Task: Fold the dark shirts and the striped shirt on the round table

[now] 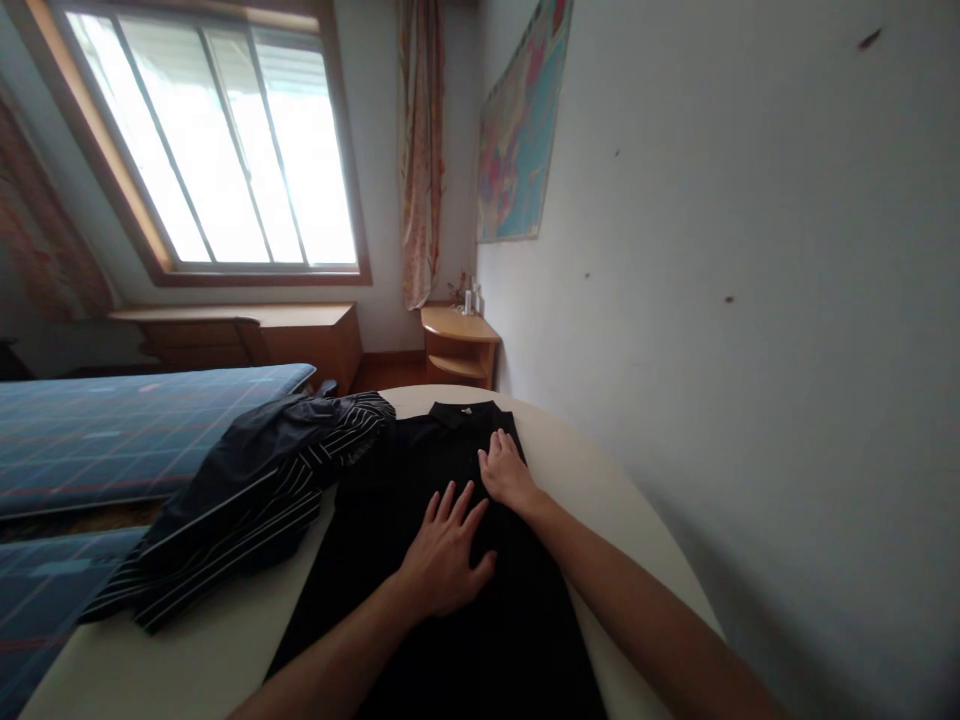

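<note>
Black shirt [517, 605] lies flat on pale table [626, 505], collar [448, 417] far; left hand [448, 560] palm-down mid-shirt, spread wide; right hand [508, 475] palm-down near far right edge, loosely extended; striped clothes [259, 480] left

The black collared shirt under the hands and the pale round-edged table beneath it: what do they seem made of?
Black collared shirt: soft cloth, matte; it lies flat without shine, its collar folded over. The fibre is unclear.
Pale round-edged table: perhaps painted or laminated board, smooth and low-sheen; the surface is evenly coloured, with no grain visible.
</note>
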A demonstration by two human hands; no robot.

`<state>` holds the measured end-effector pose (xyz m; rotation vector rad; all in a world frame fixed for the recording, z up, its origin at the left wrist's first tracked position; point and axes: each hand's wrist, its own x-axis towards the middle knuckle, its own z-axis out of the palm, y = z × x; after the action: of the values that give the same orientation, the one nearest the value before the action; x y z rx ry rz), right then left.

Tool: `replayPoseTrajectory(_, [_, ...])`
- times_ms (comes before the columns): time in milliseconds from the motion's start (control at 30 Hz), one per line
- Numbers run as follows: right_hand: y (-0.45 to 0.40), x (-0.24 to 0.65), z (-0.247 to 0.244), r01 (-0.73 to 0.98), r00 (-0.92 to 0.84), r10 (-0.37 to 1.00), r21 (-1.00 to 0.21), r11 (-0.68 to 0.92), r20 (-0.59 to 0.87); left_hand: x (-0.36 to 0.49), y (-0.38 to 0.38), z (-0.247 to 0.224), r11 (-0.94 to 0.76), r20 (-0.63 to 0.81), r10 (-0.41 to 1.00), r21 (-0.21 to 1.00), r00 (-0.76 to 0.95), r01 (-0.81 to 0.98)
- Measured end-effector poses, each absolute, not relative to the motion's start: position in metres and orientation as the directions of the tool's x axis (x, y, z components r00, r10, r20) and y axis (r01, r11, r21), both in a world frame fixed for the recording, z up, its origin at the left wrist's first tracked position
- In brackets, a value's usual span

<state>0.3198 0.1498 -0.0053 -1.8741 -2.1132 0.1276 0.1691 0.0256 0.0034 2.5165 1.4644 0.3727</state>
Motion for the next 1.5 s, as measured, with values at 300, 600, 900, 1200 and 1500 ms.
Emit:
replayPoseTrajectory(300, [0.123, 0.341, -0.005, 0.967, -0.083, 0.994, -0.236, 0.098, 0.071, 0.191, 0.029, 0.002, -0.483, 0.116, 0.875, 0.267, 0.47, 0.834])
replayPoseTrajectory(600, [0.15, 0.393, -0.003, 0.975, -0.08, 0.997, -0.207, 0.082, 0.016, 0.244, 0.051, 0.001, -0.478, 0.119, 0.878, 0.281, 0.464, 0.832])
replayPoseTrajectory(900, [0.164, 0.417, -0.001, 0.978, -0.056, 0.997, -0.199, 0.066, 0.052, 0.264, 0.064, 0.003, -0.472, 0.13, 0.881, 0.326, 0.455, 0.819])
replayPoseTrajectory(1200, [0.151, 0.412, 0.0, 0.948, -0.17, 0.955, -0.226, 0.226, 0.244, 0.152, 0.097, 0.016, -0.225, 0.334, 0.923, 0.063, 0.192, 0.972])
replayPoseTrajectory(1500, [0.148, 0.403, 0.002, 0.934, -0.227, 0.943, -0.221, 0.282, 0.242, 0.093, 0.126, 0.05, 0.029, 0.186, 0.98, 0.185, -0.064, 0.982])
